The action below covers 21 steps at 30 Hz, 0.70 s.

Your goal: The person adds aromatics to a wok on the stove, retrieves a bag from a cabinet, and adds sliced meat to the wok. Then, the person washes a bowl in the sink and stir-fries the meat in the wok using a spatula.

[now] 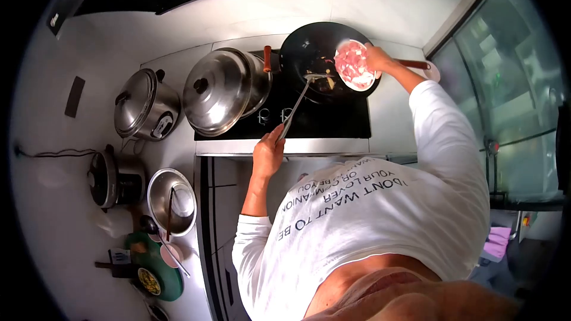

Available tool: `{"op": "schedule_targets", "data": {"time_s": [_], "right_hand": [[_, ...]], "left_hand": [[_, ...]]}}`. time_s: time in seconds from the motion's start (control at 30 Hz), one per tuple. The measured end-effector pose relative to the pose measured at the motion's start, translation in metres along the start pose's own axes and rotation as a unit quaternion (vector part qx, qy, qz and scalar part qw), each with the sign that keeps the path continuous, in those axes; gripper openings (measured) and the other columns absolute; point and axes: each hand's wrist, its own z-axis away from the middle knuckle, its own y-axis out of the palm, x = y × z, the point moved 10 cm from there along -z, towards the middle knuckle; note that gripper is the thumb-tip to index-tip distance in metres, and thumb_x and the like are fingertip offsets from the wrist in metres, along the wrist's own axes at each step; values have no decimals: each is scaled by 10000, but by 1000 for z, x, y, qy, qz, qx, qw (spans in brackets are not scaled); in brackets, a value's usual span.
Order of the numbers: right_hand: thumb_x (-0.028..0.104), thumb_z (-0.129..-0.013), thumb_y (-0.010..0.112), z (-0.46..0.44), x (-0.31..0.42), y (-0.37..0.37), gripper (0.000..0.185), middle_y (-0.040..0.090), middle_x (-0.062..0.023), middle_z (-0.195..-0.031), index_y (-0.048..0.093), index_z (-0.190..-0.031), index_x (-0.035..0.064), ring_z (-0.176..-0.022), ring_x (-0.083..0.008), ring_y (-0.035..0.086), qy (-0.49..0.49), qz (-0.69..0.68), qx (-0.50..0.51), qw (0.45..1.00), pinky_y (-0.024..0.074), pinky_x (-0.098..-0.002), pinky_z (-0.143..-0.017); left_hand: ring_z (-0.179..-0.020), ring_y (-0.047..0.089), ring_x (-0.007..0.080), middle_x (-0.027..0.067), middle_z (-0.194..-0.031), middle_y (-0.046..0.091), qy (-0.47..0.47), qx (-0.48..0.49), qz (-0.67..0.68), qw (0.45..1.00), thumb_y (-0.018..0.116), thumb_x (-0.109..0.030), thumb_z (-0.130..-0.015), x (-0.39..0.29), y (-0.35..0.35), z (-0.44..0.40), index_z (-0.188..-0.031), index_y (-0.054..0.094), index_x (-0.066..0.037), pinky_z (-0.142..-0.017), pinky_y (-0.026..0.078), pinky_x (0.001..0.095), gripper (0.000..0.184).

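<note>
A black wok (303,41) sits on the right part of the dark stove (333,122), with a few small food pieces in its bottom. My left hand (269,150) is closed round the handle of a metal spatula (294,110), whose blade rests inside the wok. Over the wok's right side, my right hand (379,59) grips the rim of a white bowl (361,88) full of raw, pinkish sliced meat (352,64). The bowl is tilted towards the wok, and the meat is still inside it.
A large lidded steel pot (217,92) stands left of the wok. Farther left are a steel cooker (146,104), a dark cooker (117,178), a steel basin (172,193) with chopsticks, and a green board (169,279) bearing a bowl of yellowish pieces (148,282). A wall rises behind the stove.
</note>
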Motion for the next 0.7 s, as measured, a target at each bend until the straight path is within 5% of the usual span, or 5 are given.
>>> {"op": "schedule_targets", "data": {"time_s": [0.1,0.2,0.7], "right_hand": [[9,-770,445,-1,47,16,380,579,-282,-925,385,-1142,-33,-840,-393,594,-96,193,-15,976,506,-442,-683],[-11,-778,420,6,72,29,364,582,-280,-907,383,-1139,-34,-849,-398,588,-158,246,-26,956,484,-451,-704],[-13,-773,382,6,86,-54,366,591,-268,-815,380,-1138,17,-801,-414,584,-157,242,-207,935,465,-468,-702]], "left_hand": [[-723,574,350,163,-809,584,9,1,5,1000,574,-54,-771,6,-2,-2,-1142,541,-96,-623,468,397,375],[-711,569,357,163,-804,578,9,16,4,1000,571,-57,-768,13,-1,-8,-1136,544,-96,-610,464,412,371],[-682,572,343,156,-774,585,38,-4,28,999,579,-55,-774,24,-13,-19,-1113,560,-75,-587,458,403,340]]}}
